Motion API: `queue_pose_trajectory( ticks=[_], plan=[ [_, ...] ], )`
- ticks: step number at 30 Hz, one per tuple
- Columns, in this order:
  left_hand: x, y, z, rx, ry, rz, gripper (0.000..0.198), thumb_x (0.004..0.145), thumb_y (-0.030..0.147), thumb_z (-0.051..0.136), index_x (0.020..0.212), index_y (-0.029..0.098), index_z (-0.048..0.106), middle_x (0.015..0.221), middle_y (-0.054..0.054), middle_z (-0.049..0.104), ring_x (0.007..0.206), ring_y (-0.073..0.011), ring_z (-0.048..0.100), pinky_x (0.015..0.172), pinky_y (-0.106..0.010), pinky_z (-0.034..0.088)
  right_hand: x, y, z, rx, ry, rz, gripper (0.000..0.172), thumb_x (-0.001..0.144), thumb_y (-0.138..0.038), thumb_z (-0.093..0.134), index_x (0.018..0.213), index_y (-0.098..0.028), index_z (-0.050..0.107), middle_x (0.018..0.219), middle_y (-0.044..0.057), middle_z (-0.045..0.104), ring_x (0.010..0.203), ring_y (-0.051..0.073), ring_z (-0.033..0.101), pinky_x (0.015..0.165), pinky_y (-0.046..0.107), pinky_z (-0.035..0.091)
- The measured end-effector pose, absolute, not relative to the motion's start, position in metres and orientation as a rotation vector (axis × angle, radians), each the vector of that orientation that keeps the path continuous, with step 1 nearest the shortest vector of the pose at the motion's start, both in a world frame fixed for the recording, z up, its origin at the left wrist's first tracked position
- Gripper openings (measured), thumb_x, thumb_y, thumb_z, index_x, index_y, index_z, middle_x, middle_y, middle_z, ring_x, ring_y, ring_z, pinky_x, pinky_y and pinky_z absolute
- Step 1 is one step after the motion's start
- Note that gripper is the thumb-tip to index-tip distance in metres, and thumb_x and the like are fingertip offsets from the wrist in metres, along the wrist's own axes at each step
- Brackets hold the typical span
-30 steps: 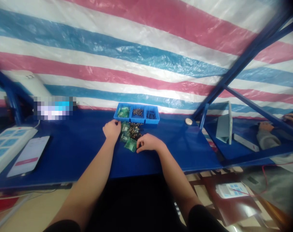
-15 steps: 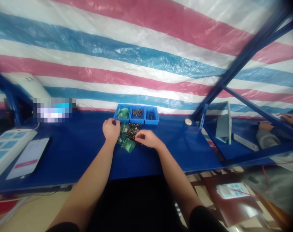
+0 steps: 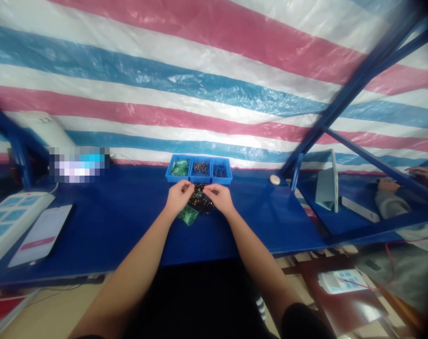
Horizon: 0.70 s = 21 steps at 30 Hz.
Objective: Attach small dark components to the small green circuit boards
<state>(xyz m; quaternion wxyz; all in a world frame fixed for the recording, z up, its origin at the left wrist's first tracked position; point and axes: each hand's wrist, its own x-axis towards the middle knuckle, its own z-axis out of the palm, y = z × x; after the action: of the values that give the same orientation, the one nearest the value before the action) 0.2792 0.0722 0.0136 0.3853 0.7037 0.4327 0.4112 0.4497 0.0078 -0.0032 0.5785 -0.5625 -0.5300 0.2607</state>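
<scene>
Over a pile of small dark and brass-coloured parts (image 3: 202,203), my left hand (image 3: 179,194) and my right hand (image 3: 220,197) face each other with a small gap between them. Both have their fingers pinched together; whatever sits in the fingertips is too small to name. A green circuit board (image 3: 188,215) lies on the table just below my left hand, which covers other boards. Right behind my hands stands a blue three-part bin (image 3: 211,179). Its left compartment holds green boards (image 3: 179,167), the middle one small metal parts (image 3: 201,167), the right one dark pieces (image 3: 220,171).
On the left of the blue table (image 3: 129,226) lie a phone (image 3: 41,235) and a white power strip (image 3: 16,219). A round pale object (image 3: 275,179) sits right, near a blue frame post (image 3: 297,172). Past it are a tablet (image 3: 327,183) and another person's sleeve (image 3: 390,200).
My left hand has moved right, from beside the bin's left compartment to over the pile. My right hand has shifted slightly up, and the two now nearly meet.
</scene>
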Motion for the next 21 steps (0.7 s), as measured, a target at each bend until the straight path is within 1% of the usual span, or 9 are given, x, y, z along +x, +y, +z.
queue_pose_trajectory(
  ticks=[2,5,7,9,12,15,21],
  plan=[
    [0.281,0.064,0.013,2.115,1.048,0.95,0.025,0.079,0.044,0.057,0.086,0.022,0.065,0.054,0.004,0.051,0.052,-0.012,0.049,0.056,-0.024,0.038,0.45,0.008,-0.003,-1.304,-1.199,0.627,0.022,0.076,-0.038,0.071,0.083,-0.017,0.072,0.085,0.005,0.074,0.078,0.019,0.068,0.076,0.03,0.054],
    [0.284,0.058,0.01,2.331,1.033,0.846,0.028,0.085,0.043,0.053,0.101,0.023,0.066,0.055,0.004,0.054,0.051,-0.0126,0.051,0.055,-0.024,0.037,0.449,0.009,-0.003,-1.326,-1.15,0.638,0.026,0.074,-0.042,0.071,0.081,-0.017,0.069,0.082,0.005,0.073,0.076,0.018,0.068,0.075,0.029,0.054],
    [0.285,0.059,0.007,2.398,1.059,0.841,0.031,0.087,0.043,0.053,0.108,0.023,0.065,0.057,0.003,0.057,0.051,-0.013,0.052,0.054,-0.024,0.036,0.449,0.009,-0.003,-1.328,-1.133,0.646,0.028,0.074,-0.044,0.071,0.08,-0.017,0.068,0.081,0.005,0.073,0.075,0.018,0.068,0.075,0.029,0.055],
    [0.285,0.062,0.004,2.421,1.072,0.879,0.032,0.089,0.043,0.051,0.108,0.022,0.067,0.059,0.002,0.06,0.053,-0.0128,0.054,0.055,-0.024,0.037,0.449,0.009,-0.002,-1.313,-1.132,0.654,0.028,0.073,-0.045,0.072,0.079,-0.017,0.067,0.081,0.005,0.073,0.075,0.018,0.068,0.074,0.029,0.055],
    [0.284,0.065,0.0,2.416,1.057,0.942,0.032,0.091,0.043,0.05,0.103,0.021,0.069,0.062,0.001,0.063,0.055,-0.0119,0.056,0.057,-0.022,0.039,0.449,0.01,-0.002,-1.289,-1.145,0.654,0.028,0.072,-0.045,0.073,0.079,-0.018,0.068,0.08,0.005,0.072,0.073,0.018,0.068,0.073,0.029,0.055],
    [0.284,0.067,-0.002,2.411,1.042,0.952,0.031,0.091,0.043,0.049,0.102,0.021,0.069,0.065,0.001,0.065,0.056,-0.0118,0.057,0.056,-0.022,0.04,0.449,0.01,-0.004,-1.256,-1.173,0.644,0.026,0.074,-0.042,0.072,0.084,-0.018,0.07,0.082,0.005,0.073,0.075,0.018,0.068,0.073,0.029,0.055],
    [0.284,0.068,-0.003,2.392,1.004,0.951,0.032,0.093,0.044,0.045,0.102,0.023,0.068,0.076,-0.001,0.07,0.062,-0.0143,0.062,0.06,-0.023,0.044,0.45,0.01,-0.008,-1.274,-1.255,0.587,0.022,0.077,-0.037,0.07,0.09,-0.02,0.074,0.09,0.004,0.075,0.079,0.019,0.069,0.075,0.03,0.055]
  ],
)
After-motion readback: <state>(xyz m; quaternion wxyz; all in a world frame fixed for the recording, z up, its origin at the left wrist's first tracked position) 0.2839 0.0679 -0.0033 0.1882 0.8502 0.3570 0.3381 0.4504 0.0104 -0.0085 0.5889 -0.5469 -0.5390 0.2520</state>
